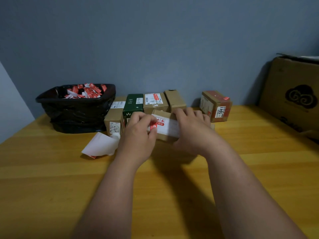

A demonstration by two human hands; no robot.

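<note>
— Label (166,128) coming off, is it?

— I'd say so. The small box (162,113) is at the middle of the frame, just in front of the row of parcels (155,101) along the wall. The right hand (189,130) is wrapped round its right end, bracing it. The left hand (138,133) has thumb and fingertips nipped onto the label's red left edge.

— Is the box off the table (51,178)?

— Can't tell; the hands hide its underside.

— So where are we in the job?

— Early in the peel, I reckon. Most of the white label lies flat on the front face, and only that red corner looks lifted.

— And next?

— A slow, low pull toward the right side of the frame, the right hand holding firm so the box doesn't twist. Yank it and the paper may tear and leave bits stuck.

— Then into the bin (76,111)?

— Likely. It's at the left, black-lined and heaped with red-and-white scraps (84,91). There's also a loose white sheet (100,145) lying just left of the left wrist.
</note>
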